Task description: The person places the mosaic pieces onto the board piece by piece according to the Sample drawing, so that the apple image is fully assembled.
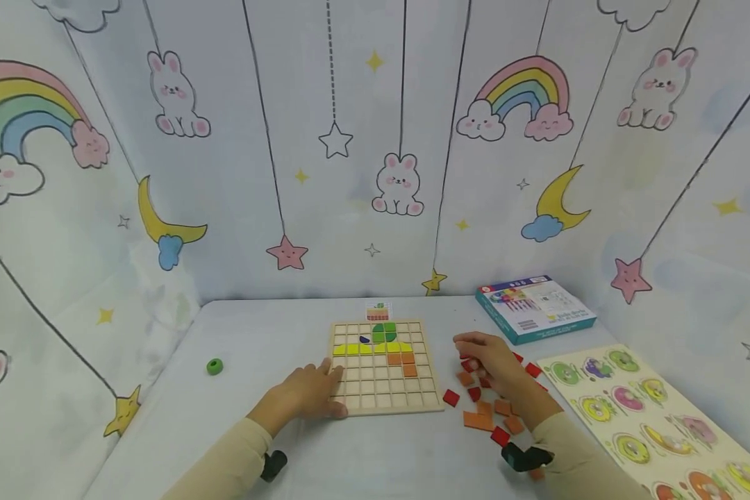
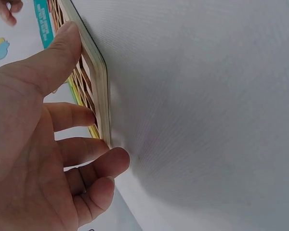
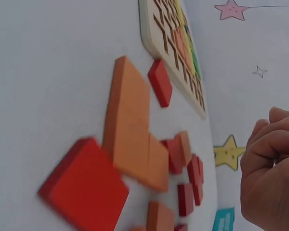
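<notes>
A wooden grid board (image 1: pixel 367 386) lies on the white table, with yellow pieces (image 1: pixel 362 349) in a row, green pieces (image 1: pixel 384 332), a small blue piece (image 1: pixel 364 339) and orange pieces (image 1: pixel 409 370) in its cells. My left hand (image 1: pixel 309 390) rests at the board's near left corner, thumb over the near edge and fingers at the left side. Over loose red and orange pieces (image 1: pixel 478 420) right of the board, my right hand (image 1: pixel 495 361) is raised with bent fingers (image 3: pixel 274 144). Whether it pinches a small piece is hidden from view.
A small picture card (image 1: pixel 379 311) lies behind the board. At the back right is a teal-edged box (image 1: pixel 537 309), and nearer is a sheet with fruit pictures (image 1: pixel 637 417). A green ring-shaped piece (image 1: pixel 214 366) sits far left. Patterned cloth (image 1: pixel 344 208) hangs behind the table.
</notes>
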A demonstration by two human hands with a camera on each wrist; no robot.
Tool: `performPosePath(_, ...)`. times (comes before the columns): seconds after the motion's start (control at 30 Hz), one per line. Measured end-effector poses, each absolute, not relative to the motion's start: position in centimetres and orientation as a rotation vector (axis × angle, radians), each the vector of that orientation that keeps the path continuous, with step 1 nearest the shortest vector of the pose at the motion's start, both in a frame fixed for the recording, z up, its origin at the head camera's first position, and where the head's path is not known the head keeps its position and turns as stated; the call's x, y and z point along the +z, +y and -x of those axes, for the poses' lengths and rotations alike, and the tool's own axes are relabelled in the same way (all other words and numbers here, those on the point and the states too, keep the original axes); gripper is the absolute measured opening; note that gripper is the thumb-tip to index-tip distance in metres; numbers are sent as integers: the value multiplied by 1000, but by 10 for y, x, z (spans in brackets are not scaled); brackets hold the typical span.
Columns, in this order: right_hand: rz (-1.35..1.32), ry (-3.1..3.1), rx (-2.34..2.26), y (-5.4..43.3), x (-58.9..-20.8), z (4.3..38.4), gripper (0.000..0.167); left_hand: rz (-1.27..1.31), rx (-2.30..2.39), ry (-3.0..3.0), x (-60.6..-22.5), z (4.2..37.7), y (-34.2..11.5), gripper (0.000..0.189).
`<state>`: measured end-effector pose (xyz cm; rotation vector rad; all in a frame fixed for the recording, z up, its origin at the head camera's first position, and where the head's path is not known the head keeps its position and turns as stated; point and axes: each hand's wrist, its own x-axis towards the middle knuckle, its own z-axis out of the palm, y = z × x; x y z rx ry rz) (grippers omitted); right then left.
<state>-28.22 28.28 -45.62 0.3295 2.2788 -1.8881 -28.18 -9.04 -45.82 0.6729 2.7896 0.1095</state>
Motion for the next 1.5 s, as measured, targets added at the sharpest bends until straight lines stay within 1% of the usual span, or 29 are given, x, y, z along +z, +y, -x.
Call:
performPosePath(0.13,-409,2293,-1849,306,-461,265,52,-665,112,2790,-456,282,-91,87)
performPosePath(0.23,-477,2242,-1891,314,-467,258,50,-672,98,2793,-456,282,-92,86)
performPosePath(0.4,-563,2063,-2021,311,-477,254,45,-667,110,2786,-458,282,-92,86)
performPosePath(0.53,-590,2049,-2038,303,-483,254,36,-673,147,2783,-461,282,-91,86)
performPosePath(0.67,-572,2246,-1891,295,-487,255,30,-681,154,2794,-463,282,-92,86)
performPosePath(0.9,-500,2659,-1411,282,-486,259,24,-673,153,2796,-464,283,-93,86)
performPosePath(1.07,-426,2756,-1246,277,-483,259,23,-671,165,2794,-463,282,-93,85)
performPosePath(1.23,-370,2753,-1259,277,-483,260,23,-673,161,2793,-461,281,-92,85)
performPosePath(1.33,-340,2705,-1366,279,-483,262,24,-676,162,2791,-459,280,-92,85)
performPosePath(1.5,-302,2501,-1716,282,-483,266,39,-677,163,2788,-459,280,-92,85)
